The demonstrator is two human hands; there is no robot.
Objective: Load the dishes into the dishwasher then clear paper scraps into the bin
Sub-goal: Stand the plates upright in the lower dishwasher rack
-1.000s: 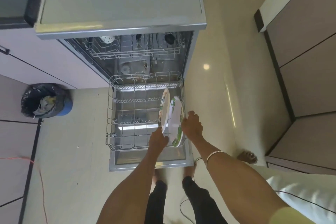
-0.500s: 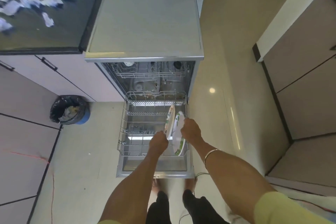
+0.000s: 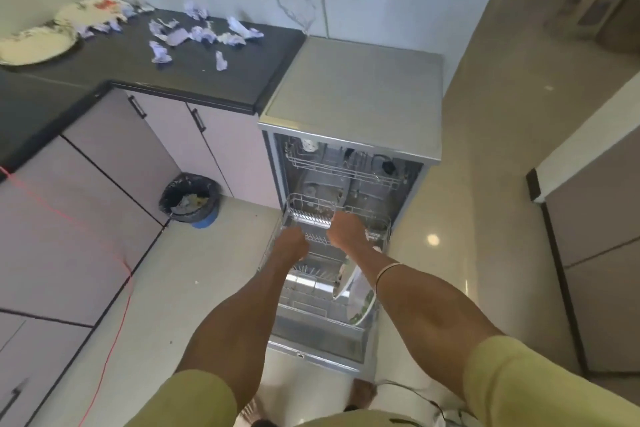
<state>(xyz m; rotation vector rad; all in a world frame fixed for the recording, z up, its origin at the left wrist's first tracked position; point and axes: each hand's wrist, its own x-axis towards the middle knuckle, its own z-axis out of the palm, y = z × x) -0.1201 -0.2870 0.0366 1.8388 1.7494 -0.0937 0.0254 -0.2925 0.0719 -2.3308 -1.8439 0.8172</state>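
Two plates (image 3: 358, 302) stand on edge in the lower rack (image 3: 301, 303) — both hands' grip unclear.

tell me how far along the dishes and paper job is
Done: two plates stand in the lower rack. In hand: left hand and right hand are over that rack, holding nothing visible. Left: two plates and paper scraps on the counter; bin waits.

The dishwasher (image 3: 349, 107) stands open at frame centre, lower rack (image 3: 311, 288) pulled out with two plates (image 3: 360, 302) upright. Two more plates (image 3: 38, 42) and crumpled paper scraps (image 3: 204, 35) lie upper left on the tabletop (image 3: 214, 80); the black-lined bin (image 3: 190, 201) stands on the floor, centre left.
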